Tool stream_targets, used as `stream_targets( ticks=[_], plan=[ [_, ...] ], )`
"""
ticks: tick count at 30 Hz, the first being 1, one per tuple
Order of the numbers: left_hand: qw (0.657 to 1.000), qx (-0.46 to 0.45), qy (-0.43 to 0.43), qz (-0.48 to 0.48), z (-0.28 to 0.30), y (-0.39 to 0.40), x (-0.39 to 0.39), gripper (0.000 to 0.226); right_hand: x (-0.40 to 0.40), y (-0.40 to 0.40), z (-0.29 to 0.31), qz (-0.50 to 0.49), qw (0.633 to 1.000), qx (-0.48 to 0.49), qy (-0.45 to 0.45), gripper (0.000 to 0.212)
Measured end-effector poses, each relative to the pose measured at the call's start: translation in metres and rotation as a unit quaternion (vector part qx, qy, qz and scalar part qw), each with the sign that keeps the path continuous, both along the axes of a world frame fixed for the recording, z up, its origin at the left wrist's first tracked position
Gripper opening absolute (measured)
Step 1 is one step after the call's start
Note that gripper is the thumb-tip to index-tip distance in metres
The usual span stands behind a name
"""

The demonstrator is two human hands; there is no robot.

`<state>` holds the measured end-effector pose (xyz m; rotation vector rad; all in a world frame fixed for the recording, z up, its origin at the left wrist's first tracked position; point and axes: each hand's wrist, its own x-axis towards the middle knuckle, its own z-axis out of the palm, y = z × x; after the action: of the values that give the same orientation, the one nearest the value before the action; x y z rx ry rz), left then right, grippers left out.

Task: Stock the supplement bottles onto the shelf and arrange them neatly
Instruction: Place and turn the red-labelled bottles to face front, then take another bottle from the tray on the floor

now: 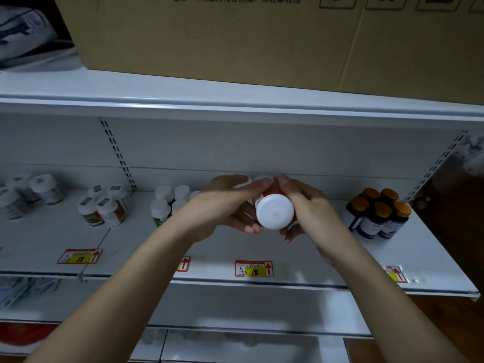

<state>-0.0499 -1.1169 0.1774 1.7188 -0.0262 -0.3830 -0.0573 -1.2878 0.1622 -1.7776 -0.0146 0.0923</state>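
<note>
A supplement bottle with a round white cap (274, 210) and a red label hangs above the middle of the white shelf (301, 258), its cap turned toward me. My left hand (227, 205) grips it from the left, and my right hand (303, 205) grips it from the right, fingers curled round its body. Behind my hands more white caps show dimly at the shelf's back. The bottle's lower part is hidden by my fingers.
White-capped bottles (167, 205) stand left of my hands, two more groups (104, 208) farther left. Dark bottles with orange caps (379, 213) cluster at the right. Price tags (254, 268) line the shelf's front edge. A cardboard box (262, 40) sits on the shelf above.
</note>
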Motion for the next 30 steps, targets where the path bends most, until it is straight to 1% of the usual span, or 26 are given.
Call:
stream_targets(
  ticks=[5, 8, 11, 14, 15, 17, 18, 19, 20, 22, 24, 26, 28, 30],
  plan=[
    [0.998, 0.011, 0.065, 0.008, -0.004, -0.018, 0.002, 0.060, 0.013, -0.014, 0.002, 0.030, 0.996, -0.031, 0.084, 0.061],
    [0.997, 0.008, 0.073, 0.015, -0.007, -0.022, 0.004, 0.065, 0.016, -0.018, 0.003, 0.038, 0.994, -0.042, 0.097, 0.065],
    [0.997, 0.003, 0.075, 0.004, -0.008, -0.023, 0.007, 0.063, 0.017, -0.019, 0.005, 0.042, 0.994, -0.039, 0.097, 0.062],
    [0.998, -0.005, 0.064, -0.021, -0.008, -0.017, 0.013, 0.053, 0.016, -0.018, 0.007, 0.043, 0.996, -0.041, 0.072, 0.046],
    [0.998, -0.007, 0.052, -0.034, -0.008, -0.014, 0.014, 0.047, 0.016, -0.016, 0.006, 0.040, 0.997, -0.047, 0.052, 0.038],
    [0.998, -0.026, 0.032, -0.053, -0.009, -0.006, 0.019, 0.028, 0.017, -0.013, 0.002, 0.035, 0.997, -0.063, 0.007, 0.022],
    [0.997, -0.040, 0.032, -0.054, -0.011, -0.001, 0.022, 0.022, 0.018, -0.011, -0.002, 0.037, 0.997, -0.068, -0.006, 0.026],
    [0.997, -0.050, 0.034, -0.056, -0.014, 0.005, 0.025, 0.026, 0.018, -0.009, -0.007, 0.044, 0.997, -0.068, -0.016, 0.040],
    [0.996, -0.055, 0.033, -0.065, -0.018, 0.010, 0.029, 0.034, 0.019, -0.006, -0.012, 0.049, 0.997, -0.061, -0.024, 0.050],
    [0.993, -0.062, 0.020, -0.101, -0.025, 0.020, 0.035, 0.044, 0.019, 0.003, -0.019, 0.040, 0.997, -0.044, -0.039, 0.060],
    [0.988, -0.094, 0.007, -0.122, -0.031, 0.027, 0.040, 0.044, 0.018, 0.010, -0.026, 0.018, 0.997, -0.038, -0.062, 0.061],
    [0.985, -0.118, -0.003, -0.123, -0.039, 0.029, 0.044, 0.045, 0.014, 0.014, -0.033, -0.001, 0.994, -0.069, -0.084, 0.062],
    [0.983, -0.123, -0.019, -0.136, -0.048, 0.026, 0.046, 0.050, 0.005, 0.017, -0.038, -0.018, 0.991, -0.101, -0.088, 0.060],
    [0.979, -0.131, -0.028, -0.153, -0.056, 0.018, 0.049, 0.052, -0.008, 0.014, -0.042, -0.036, 0.990, -0.111, -0.080, 0.053]
  ],
)
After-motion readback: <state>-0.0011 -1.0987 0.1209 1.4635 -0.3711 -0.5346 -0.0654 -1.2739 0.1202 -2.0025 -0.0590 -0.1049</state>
